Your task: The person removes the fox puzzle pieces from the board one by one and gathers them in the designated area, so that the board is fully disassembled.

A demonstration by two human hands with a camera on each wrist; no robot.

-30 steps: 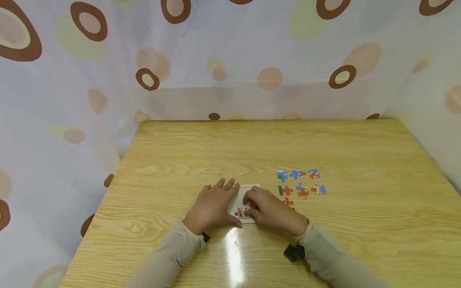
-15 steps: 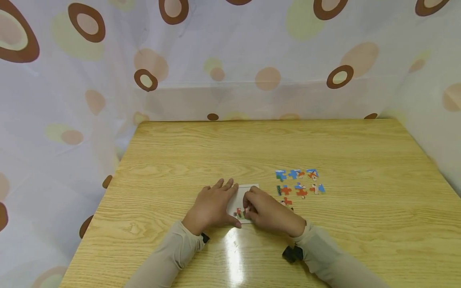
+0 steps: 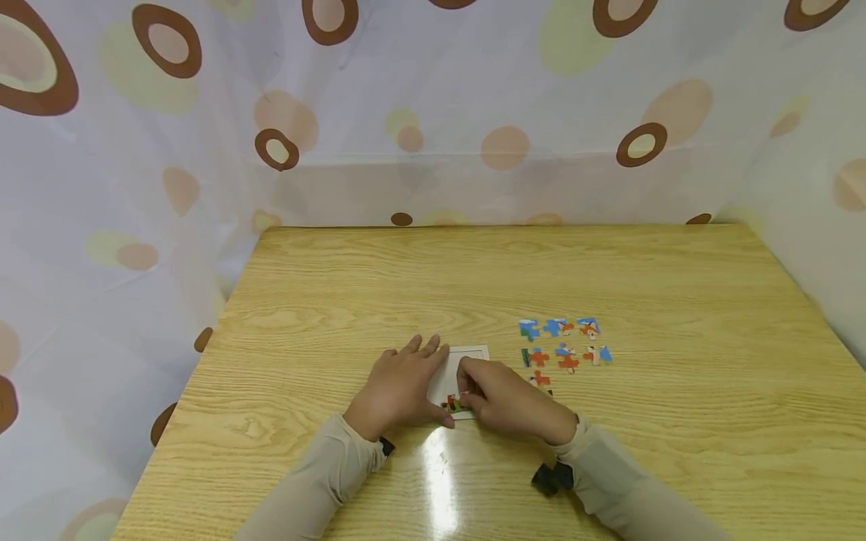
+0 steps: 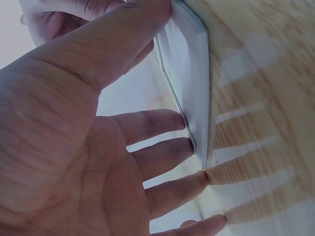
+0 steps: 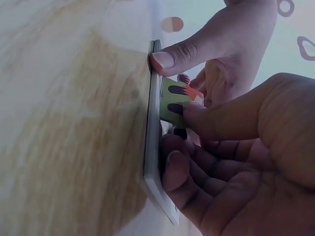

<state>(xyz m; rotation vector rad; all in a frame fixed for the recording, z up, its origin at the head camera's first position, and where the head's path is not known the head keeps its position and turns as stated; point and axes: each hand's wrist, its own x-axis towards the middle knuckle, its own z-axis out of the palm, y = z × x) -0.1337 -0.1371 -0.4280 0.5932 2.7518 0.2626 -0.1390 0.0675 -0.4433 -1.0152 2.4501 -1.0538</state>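
My left hand [image 3: 399,387] lies spread along the left side of a small white puzzle tray [image 3: 443,379]. In the left wrist view its fingertips [image 4: 184,146] touch the tray's edge, and its thumb rests on the near corner. With thumb and fingers, my right hand [image 3: 507,394] pinches a jigsaw puzzle piece [image 5: 173,101] over the tray's near edge. That piece is green with dark feet and a bit of red, and stands tilted up from the tray in the right wrist view. The curled fingers of my right hand hide part of the tray.
Several loose puzzle pieces, blue and orange-red, such as one with a fox face [image 3: 589,328], lie in rows right of the tray. My right forearm partly covers the nearest row. A patterned curtain [image 3: 446,188] stands behind the wooden table [image 3: 338,285].
The puzzle piece in my right hand now looks darker and more tilted at the tray's near edge. Right-hand fingers have shifted slightly; my left hand stays in place.
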